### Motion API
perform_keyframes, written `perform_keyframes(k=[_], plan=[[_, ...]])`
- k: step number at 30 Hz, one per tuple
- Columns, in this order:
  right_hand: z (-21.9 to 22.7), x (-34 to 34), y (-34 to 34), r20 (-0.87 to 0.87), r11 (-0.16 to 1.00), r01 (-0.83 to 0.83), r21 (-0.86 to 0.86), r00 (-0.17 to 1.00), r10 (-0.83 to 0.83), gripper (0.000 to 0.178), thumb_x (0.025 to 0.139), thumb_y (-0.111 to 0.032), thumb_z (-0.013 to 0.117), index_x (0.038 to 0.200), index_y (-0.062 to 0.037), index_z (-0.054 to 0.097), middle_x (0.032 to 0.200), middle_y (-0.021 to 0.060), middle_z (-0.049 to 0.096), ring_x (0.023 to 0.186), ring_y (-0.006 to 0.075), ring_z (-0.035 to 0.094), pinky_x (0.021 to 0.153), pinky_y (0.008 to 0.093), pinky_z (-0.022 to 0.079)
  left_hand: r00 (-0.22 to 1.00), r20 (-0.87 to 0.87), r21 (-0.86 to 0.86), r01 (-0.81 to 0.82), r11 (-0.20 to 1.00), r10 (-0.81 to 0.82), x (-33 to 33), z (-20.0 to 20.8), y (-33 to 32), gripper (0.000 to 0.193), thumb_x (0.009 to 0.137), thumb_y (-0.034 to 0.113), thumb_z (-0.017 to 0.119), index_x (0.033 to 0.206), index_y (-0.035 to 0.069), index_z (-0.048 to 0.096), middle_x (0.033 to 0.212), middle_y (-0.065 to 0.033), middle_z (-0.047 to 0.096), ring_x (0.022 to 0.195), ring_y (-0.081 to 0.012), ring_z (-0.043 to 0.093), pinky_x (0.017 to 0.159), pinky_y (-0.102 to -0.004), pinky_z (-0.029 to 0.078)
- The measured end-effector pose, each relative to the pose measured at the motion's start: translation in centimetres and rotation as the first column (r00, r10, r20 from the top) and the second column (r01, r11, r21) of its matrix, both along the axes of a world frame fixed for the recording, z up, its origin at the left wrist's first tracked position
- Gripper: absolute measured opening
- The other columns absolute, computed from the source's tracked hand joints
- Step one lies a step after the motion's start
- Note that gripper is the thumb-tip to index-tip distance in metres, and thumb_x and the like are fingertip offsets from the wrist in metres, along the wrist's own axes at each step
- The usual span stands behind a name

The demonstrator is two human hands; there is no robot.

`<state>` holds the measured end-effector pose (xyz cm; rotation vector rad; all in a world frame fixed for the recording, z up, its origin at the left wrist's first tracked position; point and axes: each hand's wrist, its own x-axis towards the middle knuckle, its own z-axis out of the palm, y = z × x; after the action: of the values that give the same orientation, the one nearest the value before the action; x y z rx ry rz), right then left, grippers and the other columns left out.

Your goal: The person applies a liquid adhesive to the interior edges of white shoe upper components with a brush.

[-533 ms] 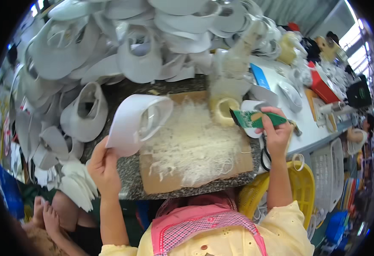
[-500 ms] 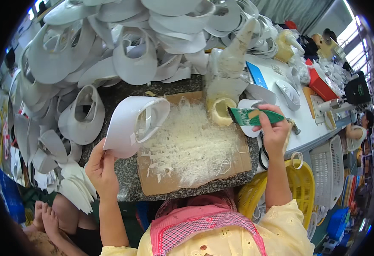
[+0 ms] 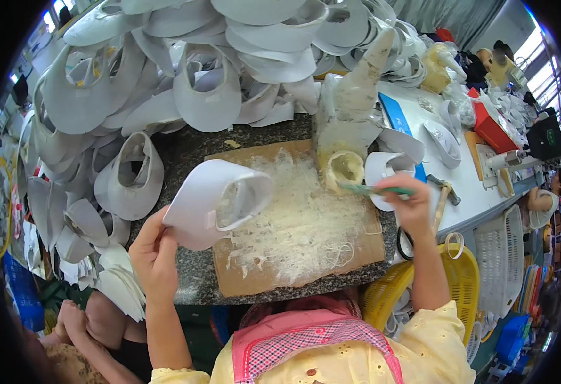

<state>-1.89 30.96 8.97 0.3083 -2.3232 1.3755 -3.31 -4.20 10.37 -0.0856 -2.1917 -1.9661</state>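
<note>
My left hand (image 3: 154,261) pinches the brim of a white sun visor (image 3: 194,200) and holds it up over the left part of a cardboard sheet (image 3: 226,281). The visor's head band, on the right, forms an open loop. In my right hand (image 3: 414,206) is a green-handled brush (image 3: 390,190), seen edge-on. Its bristle end is at the lower rim of a crusted cream-coloured pot (image 3: 345,169); I cannot tell whether it touches. Pale, glue-like residue covers the cardboard's middle.
White visors (image 3: 210,99) are heaped at the back and left. Right of the pot lie another white visor (image 3: 386,168), a hammer (image 3: 447,191) and a blue flat box (image 3: 397,118). A yellow basket (image 3: 466,281) stands by my right arm. Another person's clasped hands (image 3: 72,320) are at lower left.
The brush has tilted from broadside to edge-on, with its bristles lowered to the pot's lower rim. The visor stays in my left hand, turned slightly; the whole view has shifted a little.
</note>
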Motion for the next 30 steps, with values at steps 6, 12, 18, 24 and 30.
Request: perform_keyframes(k=[6,12,18,24,30], plan=[[-0.4,1.3,-3.2,0.288,0.939,0.072,-0.337,0.957,0.030,0.013,0.072,0.005,0.051,0.082,-0.0004,0.058,0.073,0.0043,0.057,0.062,0.0086,0.051,0.051,0.0173,0.039,0.981,0.023,-0.329,0.190,0.925,-0.194,-3.7,0.8,1.5,0.028,0.071,-0.002,0.040,0.097,-0.001,0.053,0.074,-0.0065,0.056,0.067,-0.0083,0.050,0.061,-0.0204,0.040],[-3.1,-3.2,-10.3,-0.200,0.952,-0.226,0.208,0.943,0.267,0.025,0.060,0.003,0.058,0.081,-0.0104,0.060,0.072,0.0057,0.056,0.059,0.0202,0.054,0.051,0.0256,0.042,0.951,0.104,-0.494,0.304,0.814,-0.292,-6.4,2.8,4.1,0.030,0.072,-0.002,0.038,0.098,-0.001,0.052,0.074,-0.0070,0.056,0.067,-0.0081,0.049,0.062,-0.0214,0.040],[-5.5,-5.3,-11.7,-0.296,0.876,-0.084,0.475,0.922,0.249,0.020,0.059,0.000,0.060,0.076,-0.0092,0.060,0.065,0.0055,0.054,0.055,0.0204,0.052,0.045,0.0268,0.039,0.930,0.042,-0.610,0.313,0.728,-0.364,-6.8,2.2,4.5,0.031,0.069,-0.002,0.040,0.097,0.002,0.054,0.073,-0.0140,0.057,0.062,-0.0123,0.052,0.060,-0.0243,0.042],[-3.5,-2.9,-11.1,0.124,0.929,-0.345,-0.137,0.924,0.361,0.018,0.066,0.004,0.056,0.080,-0.0058,0.059,0.070,0.0043,0.057,0.054,0.0133,0.052,0.045,0.0247,0.040,0.928,0.036,-0.563,0.325,0.760,-0.371,-5.6,1.5,3.8,0.032,0.068,-0.004,0.040,0.096,0.002,0.055,0.075,-0.0150,0.057,0.062,-0.0150,0.053,0.059,-0.0240,0.041],[-0.9,-1.5,-3.6,-0.177,0.977,0.212,-0.034,0.960,-0.214,0.013,0.070,0.006,0.053,0.080,0.0002,0.058,0.071,0.0068,0.059,0.055,0.0105,0.049,0.049,0.0204,0.037,0.956,-0.129,-0.535,0.156,0.830,-0.263,-4.0,2.8,2.8,0.032,0.066,-0.007,0.043,0.093,0.004,0.056,0.082,-0.0145,0.057,0.070,-0.0269,0.056,0.063,-0.0272,0.044]])
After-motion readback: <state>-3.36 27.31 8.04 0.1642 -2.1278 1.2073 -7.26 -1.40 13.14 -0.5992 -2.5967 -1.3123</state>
